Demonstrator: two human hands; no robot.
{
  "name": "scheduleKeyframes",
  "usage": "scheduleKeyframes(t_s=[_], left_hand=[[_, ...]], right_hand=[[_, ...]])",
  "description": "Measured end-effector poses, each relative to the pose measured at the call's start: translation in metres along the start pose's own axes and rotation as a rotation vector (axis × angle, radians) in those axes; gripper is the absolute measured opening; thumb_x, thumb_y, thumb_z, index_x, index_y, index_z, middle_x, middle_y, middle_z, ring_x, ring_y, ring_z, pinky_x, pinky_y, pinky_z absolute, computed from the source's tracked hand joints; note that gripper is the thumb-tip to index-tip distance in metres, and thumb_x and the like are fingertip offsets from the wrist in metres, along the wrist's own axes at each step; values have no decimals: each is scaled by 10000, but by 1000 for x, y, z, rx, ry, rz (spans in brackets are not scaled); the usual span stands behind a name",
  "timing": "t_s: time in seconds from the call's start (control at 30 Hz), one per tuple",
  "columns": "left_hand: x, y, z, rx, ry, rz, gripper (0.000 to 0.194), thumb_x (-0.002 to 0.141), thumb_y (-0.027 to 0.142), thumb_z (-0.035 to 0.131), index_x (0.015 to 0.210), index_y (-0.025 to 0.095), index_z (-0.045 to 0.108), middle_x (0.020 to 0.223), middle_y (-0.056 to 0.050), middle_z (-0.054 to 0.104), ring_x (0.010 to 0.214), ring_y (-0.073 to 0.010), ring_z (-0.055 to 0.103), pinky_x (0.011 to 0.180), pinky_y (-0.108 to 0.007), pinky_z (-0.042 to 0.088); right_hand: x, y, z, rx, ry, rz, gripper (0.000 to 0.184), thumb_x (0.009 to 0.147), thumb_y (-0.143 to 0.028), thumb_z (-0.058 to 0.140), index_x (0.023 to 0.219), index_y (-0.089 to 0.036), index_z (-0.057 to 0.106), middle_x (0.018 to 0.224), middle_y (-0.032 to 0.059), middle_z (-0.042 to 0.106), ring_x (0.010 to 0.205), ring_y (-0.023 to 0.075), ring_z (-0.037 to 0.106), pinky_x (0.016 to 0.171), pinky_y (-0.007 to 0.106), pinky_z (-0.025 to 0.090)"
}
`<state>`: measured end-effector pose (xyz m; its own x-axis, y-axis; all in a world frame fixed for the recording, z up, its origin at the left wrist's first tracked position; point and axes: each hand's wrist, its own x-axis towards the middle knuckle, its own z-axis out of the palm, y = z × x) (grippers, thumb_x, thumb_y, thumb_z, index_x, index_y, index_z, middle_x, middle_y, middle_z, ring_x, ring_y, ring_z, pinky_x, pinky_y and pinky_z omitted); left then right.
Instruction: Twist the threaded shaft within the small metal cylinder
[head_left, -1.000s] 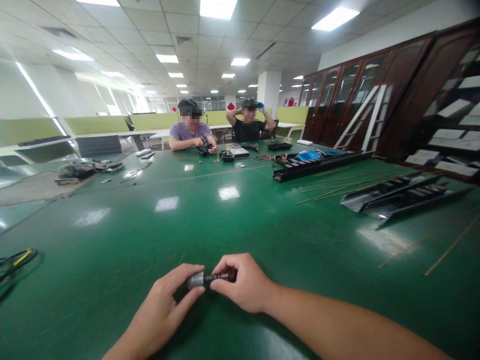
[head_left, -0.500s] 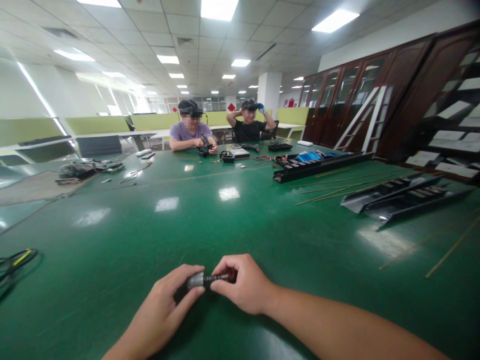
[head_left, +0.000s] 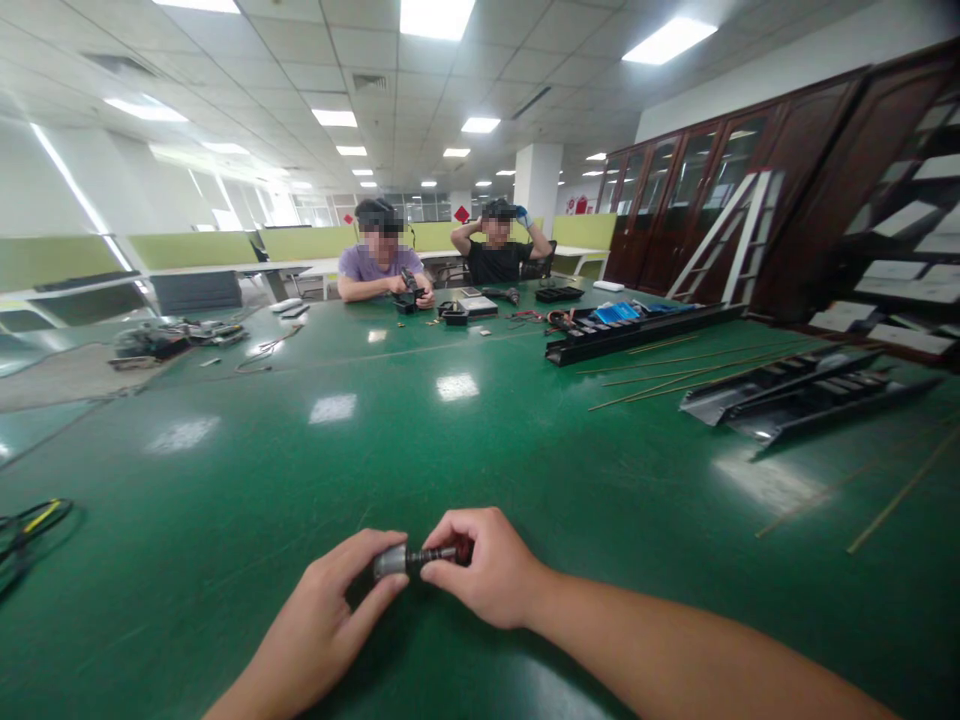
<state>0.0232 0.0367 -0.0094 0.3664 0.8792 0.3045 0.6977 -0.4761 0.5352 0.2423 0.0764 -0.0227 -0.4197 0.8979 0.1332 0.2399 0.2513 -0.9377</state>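
Note:
Low in the head view, my left hand (head_left: 330,600) closes its thumb and fingers around a short silver metal cylinder (head_left: 390,562). From the cylinder's right end extends a dark ribbed rod (head_left: 431,556); whether the two are one piece I cannot tell. My right hand (head_left: 491,570) pinches the rod between thumb and forefinger. A dark, reddish end of it shows just inside my right fingers, and the rest is hidden. Both pieces lie roughly level, just above the green tabletop (head_left: 360,470).
Black metal channels (head_left: 780,400) and thin brass-coloured rods (head_left: 675,380) lie on the right. A black and yellow cable (head_left: 34,525) is at the left edge. Two people (head_left: 382,265) sit across the table near black trays (head_left: 559,293). A stepladder (head_left: 731,235) stands behind.

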Motion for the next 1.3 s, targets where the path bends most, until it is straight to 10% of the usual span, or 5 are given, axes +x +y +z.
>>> scheduleKeyframes(t_s=[1.3], left_hand=[[-1,-5,0,22,15,7,245,959,352,590,1197,301,607,1090,-3,711,988,-180,683,882,-262,544]], right_hand=[[-1,1,-1,21,27,-14,102,707,-176,713,807,-155,718,655,-11,630,578,116,527,550,220,393]])
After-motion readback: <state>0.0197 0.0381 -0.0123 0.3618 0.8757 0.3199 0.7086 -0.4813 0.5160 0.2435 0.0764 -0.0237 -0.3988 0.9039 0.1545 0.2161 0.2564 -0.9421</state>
